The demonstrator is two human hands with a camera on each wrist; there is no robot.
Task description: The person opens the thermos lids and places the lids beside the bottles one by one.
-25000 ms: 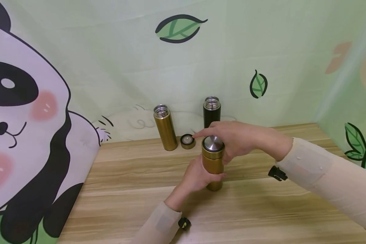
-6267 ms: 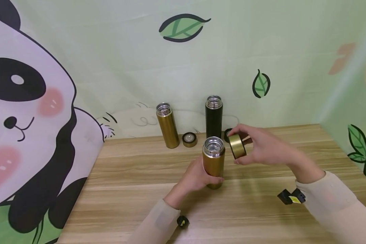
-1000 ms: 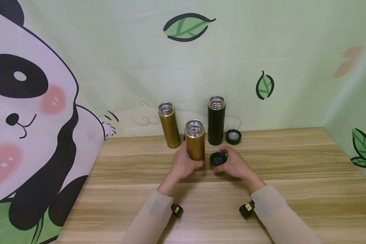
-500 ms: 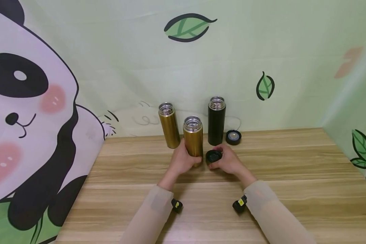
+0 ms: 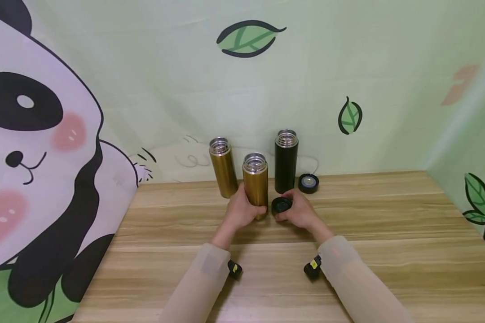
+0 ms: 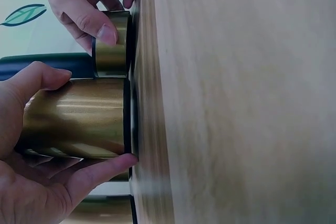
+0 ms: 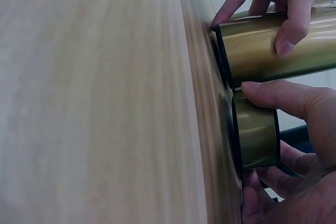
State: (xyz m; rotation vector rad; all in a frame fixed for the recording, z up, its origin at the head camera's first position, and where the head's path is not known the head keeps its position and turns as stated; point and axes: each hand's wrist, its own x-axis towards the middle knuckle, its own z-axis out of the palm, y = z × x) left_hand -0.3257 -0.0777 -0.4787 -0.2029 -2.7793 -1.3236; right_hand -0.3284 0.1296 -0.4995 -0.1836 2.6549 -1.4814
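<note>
My left hand (image 5: 238, 211) grips the lower body of an uncapped gold thermos (image 5: 256, 184), upright on the wooden table. To its right, my right hand (image 5: 302, 210) holds a gold thermos lid (image 5: 281, 205), black inner side up, with thumb and fingers around its rim. In the right wrist view the lid's gold side (image 7: 257, 132) shows, sitting low at the tabletop right beside the thermos. Behind stand another open gold thermos (image 5: 224, 172) on the left and an open black thermos (image 5: 286, 166) on the right.
A black lid (image 5: 308, 183) lies inner side up by the black thermos. Behind the table (image 5: 388, 251) hangs a pale green wall cloth (image 5: 165, 80) printed with a panda and leaves. Small black cameras (image 5: 235, 269) sit at both wrists.
The held thermos was capped at first; its lid came off in my right hand and was turned over. Lately thermos and lid have shifted back and left, and the hands have nearly stopped.
</note>
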